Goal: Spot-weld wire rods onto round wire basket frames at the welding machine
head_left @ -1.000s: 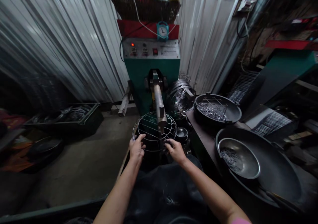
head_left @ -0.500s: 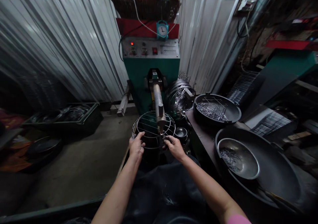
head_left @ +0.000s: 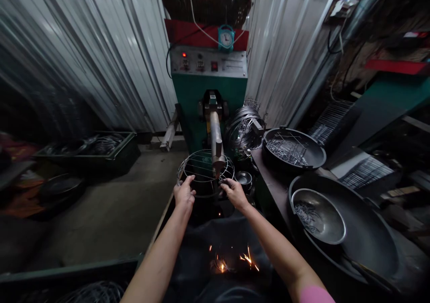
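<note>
A round wire rack [head_left: 198, 167] with parallel bars lies under the welding arm [head_left: 217, 144] of a green spot welder [head_left: 181, 90]. My left hand [head_left: 184, 192] pinches the rack's left near rim between thumb and fingers. On the right near side, just beside the electrode tip, my right hand [head_left: 234, 192] is closed at the rim; whether it also pinches a small wire piece cannot be made out. Orange sparks [head_left: 247, 259] glow over the dark apron [head_left: 195, 249] on my lap.
To the right stand a black pan [head_left: 319, 148] of wire pieces and a metal bowl [head_left: 331, 213] inside a large wok [head_left: 372, 240]. Wire coils [head_left: 243, 126] hang beside the welder. A green bin [head_left: 124, 153] of wire rings sits on the floor at left.
Sparks have appeared below the electrode and over the apron. The rack has shifted slightly under the arm, both hands still at its rim. The camera view has moved a little.
</note>
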A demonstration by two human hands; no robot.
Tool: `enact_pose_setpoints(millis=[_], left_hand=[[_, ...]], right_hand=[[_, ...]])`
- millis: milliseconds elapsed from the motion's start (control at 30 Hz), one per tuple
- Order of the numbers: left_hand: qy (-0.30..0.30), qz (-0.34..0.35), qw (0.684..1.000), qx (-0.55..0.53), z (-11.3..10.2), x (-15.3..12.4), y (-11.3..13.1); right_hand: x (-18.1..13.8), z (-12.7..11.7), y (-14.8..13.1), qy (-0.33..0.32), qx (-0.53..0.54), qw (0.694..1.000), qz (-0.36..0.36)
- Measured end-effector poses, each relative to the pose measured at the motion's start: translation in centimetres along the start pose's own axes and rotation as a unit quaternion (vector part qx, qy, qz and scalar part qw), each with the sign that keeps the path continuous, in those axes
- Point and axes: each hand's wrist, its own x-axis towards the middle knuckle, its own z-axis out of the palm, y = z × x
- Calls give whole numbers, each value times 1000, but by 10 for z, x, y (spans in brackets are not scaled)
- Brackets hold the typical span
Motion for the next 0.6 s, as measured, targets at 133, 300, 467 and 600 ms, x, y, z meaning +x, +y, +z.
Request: enact_pose_setpoints(millis=[133, 300, 467, 600], left_hand=[[19, -6, 1000, -17, 1, -6, -1], [28, -13, 999, -30, -1, -18, -2], [-33, -87, 995, 25, -23, -5, 14], [-99, -148, 978, 105, -31, 37, 43]], right_hand=[[3, -1, -3, -6, -15, 1000, -12], [3, -3, -3, 10, 9, 1000, -5], [-41, -46, 21, 82, 35, 994, 57], [-97, -87, 60, 51, -130, 982, 124]])
